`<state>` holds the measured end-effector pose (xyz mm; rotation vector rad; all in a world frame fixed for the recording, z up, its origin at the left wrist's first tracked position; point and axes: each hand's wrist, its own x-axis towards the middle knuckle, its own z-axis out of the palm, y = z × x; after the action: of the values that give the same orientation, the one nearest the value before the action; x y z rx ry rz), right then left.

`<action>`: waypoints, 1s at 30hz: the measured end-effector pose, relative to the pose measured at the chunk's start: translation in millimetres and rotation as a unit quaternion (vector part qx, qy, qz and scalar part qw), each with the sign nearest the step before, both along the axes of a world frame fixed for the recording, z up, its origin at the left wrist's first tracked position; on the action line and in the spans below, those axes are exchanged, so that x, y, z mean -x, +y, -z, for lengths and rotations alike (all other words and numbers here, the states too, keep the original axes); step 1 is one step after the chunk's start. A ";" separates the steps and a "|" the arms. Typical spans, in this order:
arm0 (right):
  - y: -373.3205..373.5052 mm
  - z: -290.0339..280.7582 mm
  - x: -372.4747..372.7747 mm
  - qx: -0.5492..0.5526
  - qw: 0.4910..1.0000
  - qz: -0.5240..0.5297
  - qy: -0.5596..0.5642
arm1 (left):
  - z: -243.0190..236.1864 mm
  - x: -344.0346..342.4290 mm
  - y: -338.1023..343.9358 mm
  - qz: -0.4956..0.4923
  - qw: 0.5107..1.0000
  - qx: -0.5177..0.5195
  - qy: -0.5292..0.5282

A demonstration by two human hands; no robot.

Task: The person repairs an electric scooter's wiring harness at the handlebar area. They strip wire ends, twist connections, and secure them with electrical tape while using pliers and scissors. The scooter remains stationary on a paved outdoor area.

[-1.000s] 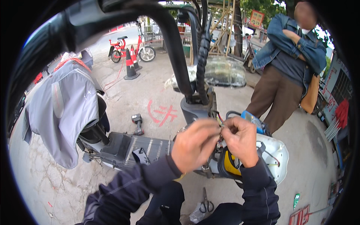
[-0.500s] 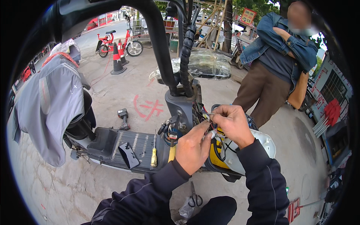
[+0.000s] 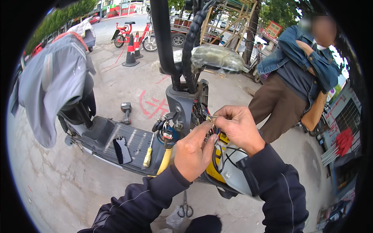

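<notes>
At the opened front column (image 3: 182, 103) of an electric scooter, both hands are close together over a bundle of thin coloured wires (image 3: 203, 110). My left hand (image 3: 193, 153) has its fingers closed on a wire, thumb below and forefinger above. My right hand (image 3: 241, 128) pinches a thin metallic piece just above the left fingertips; its exact kind is too small to tell. Below the hands, black and white cables hang over a yellow panel (image 3: 214, 171) and a white cover (image 3: 235, 178).
On the footboard lie a phone (image 3: 122, 150) and a yellow-handled screwdriver (image 3: 147, 156). Keys (image 3: 168, 125) hang at the column. A power drill (image 3: 126, 112) and scissors (image 3: 185, 209) are on the ground. A person (image 3: 297, 73) stands at the right with folded arms.
My view has shifted, so the scooter and background sit differently in the picture. Both hands stay together at the wires, with their grip much the same.
</notes>
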<state>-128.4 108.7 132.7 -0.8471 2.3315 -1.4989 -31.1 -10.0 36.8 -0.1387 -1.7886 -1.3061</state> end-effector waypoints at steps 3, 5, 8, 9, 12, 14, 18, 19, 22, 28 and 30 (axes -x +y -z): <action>3.3 2.4 8.0 0.005 0.998 -0.043 0.037 | 13.7 3.6 1.7 -0.023 1.000 0.000 0.003; 8.3 3.5 11.3 -0.011 0.998 -0.047 0.030 | 21.0 4.5 5.3 -0.015 1.000 -0.015 0.015; 9.6 1.0 17.0 0.005 0.998 -0.058 0.025 | 16.3 11.4 9.4 -0.010 0.999 -0.042 0.021; 8.9 -0.2 19.2 0.007 0.998 -0.064 0.019 | 12.2 13.4 10.6 -0.003 0.998 -0.060 0.013; 7.8 -4.0 25.7 0.005 0.997 -0.079 0.004 | -0.4 16.7 15.0 -0.029 0.997 -0.072 -0.001; 8.8 -5.7 30.2 -0.011 0.996 -0.087 -0.018 | -5.4 17.3 17.6 -0.066 0.995 -0.069 -0.011; 10.1 -3.4 38.7 0.016 0.988 -0.151 -0.012 | -6.2 19.1 26.0 -0.135 0.988 -0.068 -0.011; 9.0 -1.9 40.5 0.020 0.986 -0.163 -0.008 | -6.0 19.4 27.3 -0.157 0.986 -0.056 -0.004; 7.6 0.3 45.4 0.023 0.981 -0.193 -0.020 | -6.8 18.2 32.2 -0.204 0.979 -0.025 -0.007; 7.2 -3.1 55.5 0.026 0.972 -0.232 -0.018 | -11.4 20.9 29.7 -0.218 0.975 0.000 -0.045; 5.1 -2.5 59.0 0.011 0.973 -0.232 0.003 | -12.6 20.4 28.0 -0.182 0.977 -0.055 -0.101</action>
<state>-187.5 113.9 135.1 -1.2935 1.9355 -1.3167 -51.4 18.0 49.4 0.3787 -1.7995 -1.1786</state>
